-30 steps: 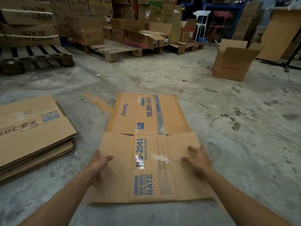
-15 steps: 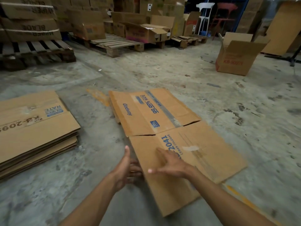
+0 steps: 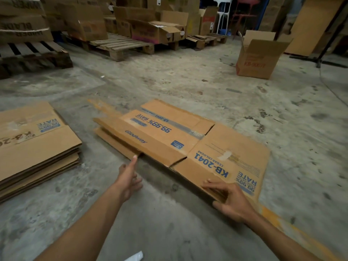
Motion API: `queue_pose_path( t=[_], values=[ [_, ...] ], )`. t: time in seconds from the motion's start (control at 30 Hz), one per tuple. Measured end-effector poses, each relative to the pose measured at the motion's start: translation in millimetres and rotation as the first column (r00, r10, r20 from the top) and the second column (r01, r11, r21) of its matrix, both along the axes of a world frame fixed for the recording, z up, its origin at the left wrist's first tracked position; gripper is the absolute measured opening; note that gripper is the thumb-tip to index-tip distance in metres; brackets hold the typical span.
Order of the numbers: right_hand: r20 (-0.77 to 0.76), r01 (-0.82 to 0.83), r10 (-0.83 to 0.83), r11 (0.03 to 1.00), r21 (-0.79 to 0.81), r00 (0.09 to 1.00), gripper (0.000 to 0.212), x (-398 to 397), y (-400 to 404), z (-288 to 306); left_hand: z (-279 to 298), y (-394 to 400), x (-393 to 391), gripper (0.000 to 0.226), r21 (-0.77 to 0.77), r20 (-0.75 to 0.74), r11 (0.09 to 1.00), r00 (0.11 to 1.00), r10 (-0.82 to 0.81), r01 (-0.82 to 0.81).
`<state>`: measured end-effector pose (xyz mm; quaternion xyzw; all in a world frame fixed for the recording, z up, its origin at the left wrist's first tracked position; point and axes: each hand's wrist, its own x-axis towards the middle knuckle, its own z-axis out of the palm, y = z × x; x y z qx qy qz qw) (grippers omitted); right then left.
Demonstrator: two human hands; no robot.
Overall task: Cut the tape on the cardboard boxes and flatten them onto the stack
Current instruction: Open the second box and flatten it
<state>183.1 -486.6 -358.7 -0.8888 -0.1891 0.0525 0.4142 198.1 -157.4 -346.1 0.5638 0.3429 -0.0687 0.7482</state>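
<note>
On the floor beside the stack (image 3: 35,147), flattened box (image 3: 188,146) has swung round since a second ago. Right hand (image 3: 231,200) grasps its near edge; left hand (image 3: 128,178) released, fingertip touching a flap. Lift onto stack likely next.

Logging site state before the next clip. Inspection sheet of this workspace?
Surface: stained concrete floor, yellow paint line near right.
Job's things: flattened box on floor; stack to its left.
Clutter: open box; white scrap.
Grippers: left hand reaches the box's near flap edge; right hand grips its near corner.
Cables: thin cable far right.
Surroundings: pallets with cartons.
</note>
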Motion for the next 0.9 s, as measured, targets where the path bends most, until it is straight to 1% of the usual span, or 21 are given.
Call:
queue_pose_path(
  t=[0.03, 0.07, 0.13, 0.17, 0.23, 0.27, 0.3, 0.37, 0.4, 0.47, 0.53, 0.6, 0.63, 0.67, 0.7, 0.73, 0.77, 0.8, 0.83, 0.87, 0.9],
  values=[
    [0.017, -0.029, 0.030, 0.998, -0.053, 0.999, 0.069, -4.0, -18.4, -3.1, 2.1, 0.7, 1.6, 0.063, -0.001, 0.016, 1.000, 1.000, 0.016, -0.016],
    [0.037, -0.055, 0.059, 0.993, -0.100, 0.998, 0.070, -7.9, -35.6, -6.1, 5.2, 0.2, 2.2, 0.051, -0.018, 0.033, 0.999, 0.999, 0.033, -0.032],
    [0.091, -0.096, 0.111, 0.983, -0.160, 0.990, 0.068, -15.6, -59.6, -11.2, 4.0, -2.4, 2.8, 0.054, -0.083, 0.024, 0.990, 0.993, 0.118, -0.116],
    [0.135, -0.103, 0.130, 0.977, -0.188, 0.982, 0.069, -19.0, -65.0, -13.0, -0.5, -3.5, 3.2, 0.056, -0.073, 0.012, 0.983, 0.985, 0.171, -0.170],
    [0.216, -0.119, 0.174, 0.962, -0.247, 0.961, 0.072, -22.1, -66.6, -16.9, -9.6, -4.0, 0.1, 0.061, 0.044, 0.017, 0.960, 0.961, 0.278, -0.278],
    [0.228, -0.129, 0.194, 0.954, -0.271, 0.954, 0.072, -22.6, -64.4, -17.6, -13.9, -3.7, -1.0, 0.061, 0.062, 0.016, 0.952, 0.954, 0.300, -0.300],
    [0.217, -0.141, 0.211, 0.945, -0.295, 0.953, 0.070, -22.5, -62.1, -17.1, -17.4, -3.5, -0.8, 0.054, 0.037, 0.012, 0.955, 0.956, 0.293, -0.293],
    [0.151, -0.187, 0.253, 0.917, -0.351, 0.956, 0.069, -20.5, -59.2, -14.6, -19.6, -3.3, 2.7, 0.029, -0.016, -0.008, 0.962, 0.962, 0.271, -0.271],
    [0.101, -0.225, 0.287, 0.887, -0.404, 0.953, 0.072, -19.5, -56.6, -12.5, -21.7, -2.1, 5.5, 0.025, -0.016, -0.010, 0.964, 0.964, 0.266, -0.266],
    [0.002, -0.282, 0.330, 0.812, -0.510, 0.944, 0.082, -17.9, -42.7, -6.3, -26.6, -0.5, 9.3, 0.029, 0.014, -0.008, 0.960, 0.960, 0.280, -0.279],
    [0.000, -0.231, 0.277, 0.799, -0.555, 0.961, 0.094, -12.0, -17.3, -0.6, -22.7, -9.2, 4.1, 0.024, 0.012, -0.020, 0.969, 0.969, 0.245, -0.245],
    [0.027, -0.158, 0.216, 0.789, -0.594, 0.976, 0.102, 0.3, 14.2, 0.5, -21.0, -28.4, -7.2, 0.017, -0.047, -0.071, 0.989, 0.988, 0.136, -0.139],
    [0.011, -0.142, 0.189, 0.773, -0.619, 0.982, 0.103, 7.2, 29.2, -2.5, -19.3, -39.2, -12.4, 0.015, -0.060, -0.103, 0.996, 0.993, 0.064, -0.071],
    [-0.027, -0.139, 0.159, 0.753, -0.643, 0.987, 0.104, 12.7, 41.7, -6.8, -17.7, -48.9, -15.6, 0.013, -0.040, -0.139, 0.999, 0.990, -0.011, 0.006],
    [-0.067, -0.143, 0.132, 0.730, -0.668, 0.989, 0.105, 15.9, 50.6, -12.1, -14.9, -56.7, -18.9, 0.011, 0.012, -0.172, 0.996, 0.982, -0.083, 0.086],
    [-0.089, -0.148, 0.119, 0.711, -0.687, 0.989, 0.105, 17.4, 55.7, -18.0, -12.1, -59.5, -20.8, 0.017, 0.084, -0.207, 0.982, 0.967, -0.150, 0.170],
    [-0.090, -0.151, 0.124, 0.702, -0.696, 0.988, 0.101, 18.0, 57.5, -22.9, -8.4, -57.5, -21.8, 0.029, 0.168, -0.240, 0.953, 0.948, -0.210, 0.254],
    [-0.076, -0.154, 0.140, 0.711, -0.687, 0.987, 0.095, 17.1, 56.0, -25.4, -5.9, -51.9, -21.9, 0.044, 0.280, -0.274, 0.899, 0.926, -0.261, 0.336],
    [-0.058, -0.158, 0.160, 0.734, -0.661, 0.985, 0.089, 16.0, 52.2, -25.5, -3.9, -44.4, -21.1, 0.060, 0.436, -0.308, 0.804, 0.906, -0.289, 0.404],
    [-0.046, -0.169, 0.181, 0.763, -0.624, 0.982, 0.085, 15.6, 48.1, -23.6, -2.5, -35.9, -19.5, 0.071, 0.605, -0.332, 0.664, 0.898, -0.290, 0.439],
    [-0.053, -0.196, 0.204, 0.782, -0.591, 0.977, 0.082, 14.2, 43.4, -20.4, -2.3, -28.4, -18.3, 0.078, 0.750, -0.334, 0.505, 0.903, -0.269, 0.428]
  ],
)
